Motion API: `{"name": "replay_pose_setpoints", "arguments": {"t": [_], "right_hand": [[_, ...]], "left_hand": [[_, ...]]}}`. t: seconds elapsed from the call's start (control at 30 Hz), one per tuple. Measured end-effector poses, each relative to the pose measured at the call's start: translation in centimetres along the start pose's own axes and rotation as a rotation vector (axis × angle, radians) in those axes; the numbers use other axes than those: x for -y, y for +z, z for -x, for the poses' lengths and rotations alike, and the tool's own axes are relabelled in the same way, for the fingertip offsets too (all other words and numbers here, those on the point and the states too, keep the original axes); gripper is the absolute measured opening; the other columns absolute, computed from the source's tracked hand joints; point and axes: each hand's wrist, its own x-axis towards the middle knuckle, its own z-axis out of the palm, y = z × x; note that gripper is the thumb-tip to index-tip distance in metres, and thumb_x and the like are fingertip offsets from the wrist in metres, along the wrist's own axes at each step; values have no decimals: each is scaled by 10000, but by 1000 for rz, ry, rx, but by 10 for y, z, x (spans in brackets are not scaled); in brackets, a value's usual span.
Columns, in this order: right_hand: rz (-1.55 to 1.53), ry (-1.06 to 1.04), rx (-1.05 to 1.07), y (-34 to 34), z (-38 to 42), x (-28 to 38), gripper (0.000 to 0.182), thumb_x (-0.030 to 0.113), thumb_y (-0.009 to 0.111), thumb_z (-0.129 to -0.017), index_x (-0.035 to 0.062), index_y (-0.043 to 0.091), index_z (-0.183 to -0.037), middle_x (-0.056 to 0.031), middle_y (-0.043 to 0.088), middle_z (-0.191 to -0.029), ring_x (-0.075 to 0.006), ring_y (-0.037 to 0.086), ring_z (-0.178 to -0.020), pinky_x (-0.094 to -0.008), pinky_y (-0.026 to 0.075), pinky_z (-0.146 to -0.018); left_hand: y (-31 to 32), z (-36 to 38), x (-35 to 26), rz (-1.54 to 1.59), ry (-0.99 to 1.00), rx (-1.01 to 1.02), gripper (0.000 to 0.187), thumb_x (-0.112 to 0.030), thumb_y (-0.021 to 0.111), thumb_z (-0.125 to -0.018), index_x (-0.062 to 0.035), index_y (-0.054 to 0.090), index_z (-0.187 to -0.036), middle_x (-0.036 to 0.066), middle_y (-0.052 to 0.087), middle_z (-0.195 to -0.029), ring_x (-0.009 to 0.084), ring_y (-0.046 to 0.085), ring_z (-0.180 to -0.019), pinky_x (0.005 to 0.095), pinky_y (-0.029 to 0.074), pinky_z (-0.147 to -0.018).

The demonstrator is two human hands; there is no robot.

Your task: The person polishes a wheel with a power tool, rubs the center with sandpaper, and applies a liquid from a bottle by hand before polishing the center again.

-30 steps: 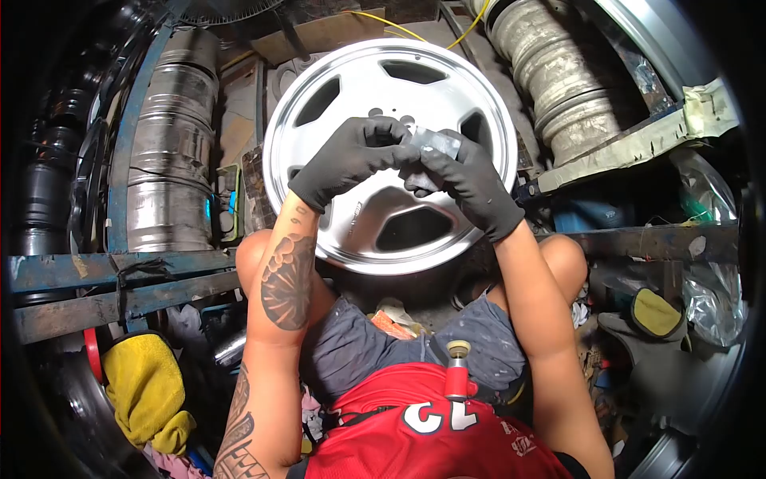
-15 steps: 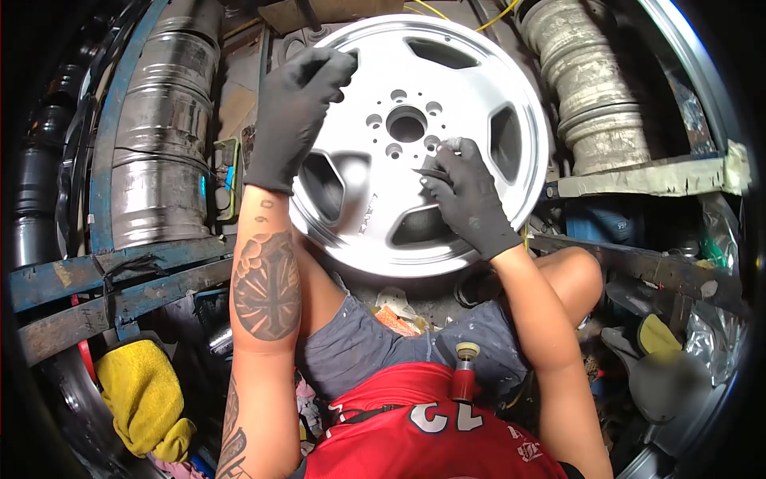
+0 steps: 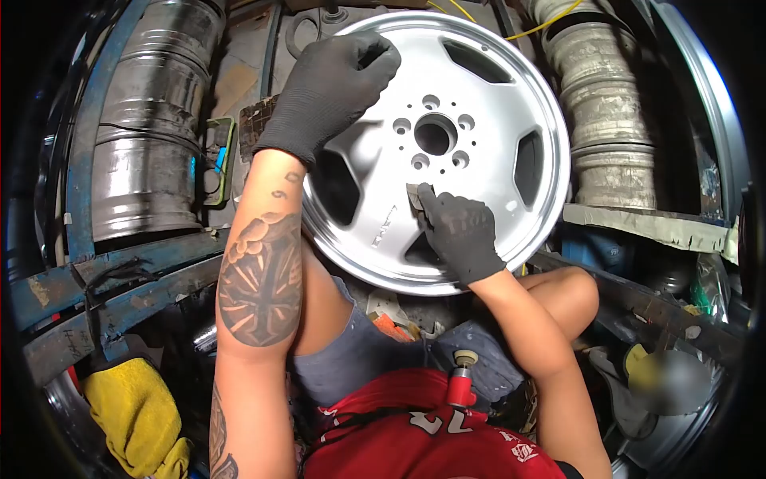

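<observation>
A silver alloy wheel (image 3: 487,191) lies face up in front of me, with a round centre bore, several bolt holes and dark openings between its spokes. My right hand (image 3: 461,233), in a dark grey glove, pinches a small grey piece of sandpaper (image 3: 414,195) against the wheel face, just below the bolt holes and beside some raised lettering. My left hand (image 3: 339,88), gloved alike, is closed over the wheel's upper left part. Its fingers are curled, and whatever they hold, if anything, is hidden.
Stacked metal wheel barrels stand left (image 3: 152,168) and right (image 3: 606,120) behind blue-grey metal frame bars (image 3: 167,263). A yellow cloth (image 3: 136,407) hangs at lower left. A small red tool with a round pad (image 3: 461,383) lies at my lap. A yellow cord (image 3: 550,25) runs behind the wheel.
My right hand has moved down and left, bringing the sandpaper from above the face onto it. My left hand has shifted right over the wheel. The view has turned slightly.
</observation>
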Motion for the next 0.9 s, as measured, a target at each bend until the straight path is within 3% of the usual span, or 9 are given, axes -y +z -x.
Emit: {"name": "replay_pose_setpoints", "arguments": {"t": [0.17, 0.33, 0.4, 0.47, 0.6, 0.7, 0.73, 0.83, 0.9], "right_hand": [[-59, -6, -13, -8, -1, 4, 364, 215, 723, -861, 156, 671, -1216, -82, 677, -756, -280, 701, -681, -427, 551, -612], [-122, 30, 8, -11, -4, 2, 438, 215, 727, -848, 157, 662, -1277, -86, 696, -786, -285, 712, -712, -429, 556, -629], [-86, 2, 46, -4, 2, 3, 422, 215, 718, -858, 166, 667, -1273, -92, 708, -810, -294, 713, -712, -433, 558, -632], [-89, -2, 94, -5, 4, 4, 373, 210, 702, -877, 170, 681, -1247, -102, 721, -809, -310, 714, -700, -445, 558, -634], [-179, 59, -33, -10, -8, 1, 342, 243, 692, -912, 168, 697, -1246, -97, 722, -765, -308, 719, -704, -446, 570, -660], [-155, 26, 90, -13, -2, 4, 263, 251, 657, -946, 178, 723, -1190, -106, 732, -792, -308, 724, -714, -443, 574, -667], [-176, 15, 36, -12, -3, 2, 244, 268, 656, -949, 164, 737, -1154, -115, 739, -810, -310, 733, -736, -439, 576, -667], [-203, 164, 15, -16, -18, -5, 270, 281, 658, -950, 158, 731, -1179, -123, 746, -834, -313, 740, -765, -439, 583, -685], [-162, 101, 104, -5, -13, -8, 271, 293, 645, -961, 190, 730, -1197, -133, 745, -827, -322, 739, -764, -445, 582, -692]], "left_hand": [[-1, 1, -5, -53, -44, 98, 422, -416, 639, -1010, -18, 757, -1081, 71, 682, -732, 127, 635, -639, 322, 517, -649], [8, 2, 1, -42, 27, 37, 439, -434, 652, -986, -16, 763, -1065, 100, 685, -730, 145, 648, -635, 330, 529, -671], [5, 2, -8, -13, -46, 105, 435, -422, 655, -985, -8, 760, -1071, 92, 690, -739, 138, 648, -644, 325, 528, -675], [13, 2, -1, -2, 34, 67, 427, -406, 659, -985, -3, 756, -1086, 78, 693, -749, 127, 645, -652, 317, 526, -677], [12, 2, 1, -39, 17, 103, 415, -389, 666, -984, -5, 749, -1120, 54, 697, -771, 116, 636, -663, 302, 518, -674], [14, 2, 3, 45, -16, 124, 401, -378, 664, -986, -11, 751, -1122, 43, 697, -770, 101, 626, -666, 298, 510, -663], [14, 1, 4, 15, 17, 101, 383, -363, 662, -988, -17, 754, -1122, 40, 695, -773, 96, 622, -669, 287, 507, -660], [9, 1, 1, -19, -102, 152, 345, -331, 663, -989, -30, 760, -1128, 37, 690, -773, 95, 622, -669, 279, 514, -670], [12, 2, 7, 37, -52, 168, 309, -295, 643, -996, -50, 759, -1144, 30, 690, -799, 88, 621, -709, 273, 515, -674]]}}
